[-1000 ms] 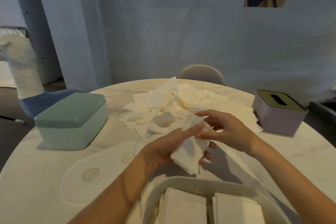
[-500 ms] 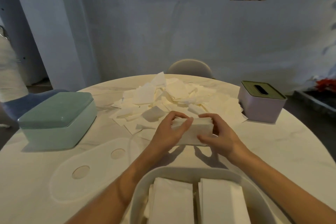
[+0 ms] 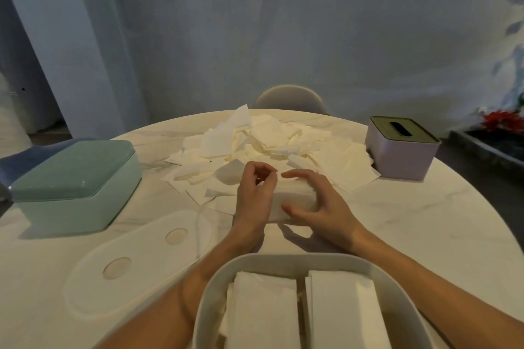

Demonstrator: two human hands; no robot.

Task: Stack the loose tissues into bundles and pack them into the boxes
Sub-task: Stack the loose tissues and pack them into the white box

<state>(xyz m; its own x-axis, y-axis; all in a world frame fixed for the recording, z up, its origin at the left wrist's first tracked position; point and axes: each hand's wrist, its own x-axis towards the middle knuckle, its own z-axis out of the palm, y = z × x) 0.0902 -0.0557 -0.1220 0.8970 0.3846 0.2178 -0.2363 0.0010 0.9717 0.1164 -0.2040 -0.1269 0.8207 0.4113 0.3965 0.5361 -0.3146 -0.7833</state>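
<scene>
A small bundle of stacked white tissues lies crosswise on the round table just past the white box. My left hand grips its left end with fingers curled over the top. My right hand holds its right end, thumb on the near side and fingers arched over the far edge. Behind them spreads a pile of loose tissues. An open white box at the near edge holds two flat tissue bundles, one on the left and one on the right.
A mint-green lidded box stands at the left and a lilac box with an olive slotted lid at the right. A white lid with two round marks lies flat near my left forearm. A chair back shows beyond the table.
The tissues went from held upright between my hands to a squared bundle lying flat. Both hands moved slightly away from me with it, and the view tilted down.
</scene>
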